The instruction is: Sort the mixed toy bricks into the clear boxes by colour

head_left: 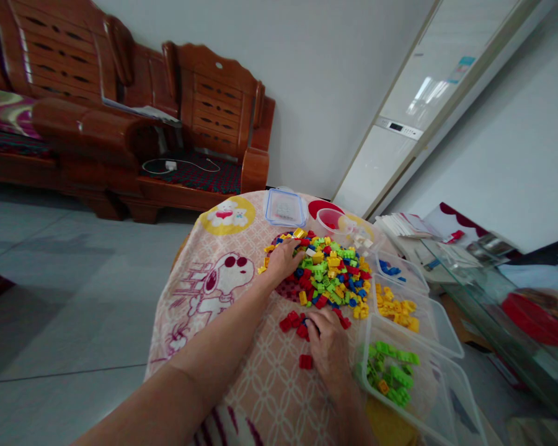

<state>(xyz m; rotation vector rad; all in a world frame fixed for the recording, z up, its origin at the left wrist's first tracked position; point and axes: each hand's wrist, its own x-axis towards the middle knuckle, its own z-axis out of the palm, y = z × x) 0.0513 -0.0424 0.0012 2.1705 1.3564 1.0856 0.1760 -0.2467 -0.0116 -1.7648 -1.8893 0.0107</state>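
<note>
A heap of mixed toy building bricks [328, 275] in red, yellow, green, blue and white lies on the cloth-covered table. My left hand [283, 259] rests at the heap's left edge, thumb and fingers apart over the bricks. Closer to me, my right hand [326, 337] is curled down beside a small group of red bricks [291, 321]. A bit of blue shows by its fingertips; what they hold is mostly hidden. One red brick [305, 362] lies alone left of the right wrist.
Clear plastic boxes on the right hold green bricks [393, 378], yellow bricks [395, 308] and blue bricks [389, 269]. A round tub [330, 218] and a blue-rimmed lid [286, 208] sit at the back. A glass-topped table [493, 322] stands at right, a wooden sofa [214, 111] behind.
</note>
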